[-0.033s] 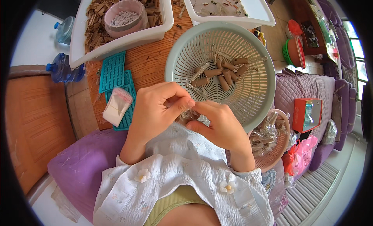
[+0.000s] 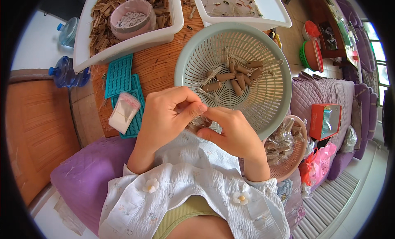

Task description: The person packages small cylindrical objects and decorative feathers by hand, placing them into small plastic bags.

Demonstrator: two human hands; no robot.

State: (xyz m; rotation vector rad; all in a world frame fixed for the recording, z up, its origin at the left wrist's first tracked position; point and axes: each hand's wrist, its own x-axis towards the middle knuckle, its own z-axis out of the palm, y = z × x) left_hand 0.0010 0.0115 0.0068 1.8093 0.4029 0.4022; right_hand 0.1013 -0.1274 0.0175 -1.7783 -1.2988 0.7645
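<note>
Bright and mostly even across the middle, lit by daylight, with a window (image 2: 382,60) at the far right washed out nearly to white in its panes. Softly shaded inside the green colander (image 2: 181,66). Glossy but hard to make out on the clear plastic (image 2: 214,127), partly hidden between left hand (image 2: 164,111) and right hand (image 2: 230,126). Speckled with glare on the crinkled wrappers (image 2: 284,146); glinting on the blue water bottle (image 2: 68,72). Crisp on hands and colander, softer toward the outer edges. Strongly bent near the rim, bowing the wooden door (image 2: 41,132) at left and the pale slats (image 2: 329,202) at lower right. Black in the corners, fringed faintly blue along the circular border.
</note>
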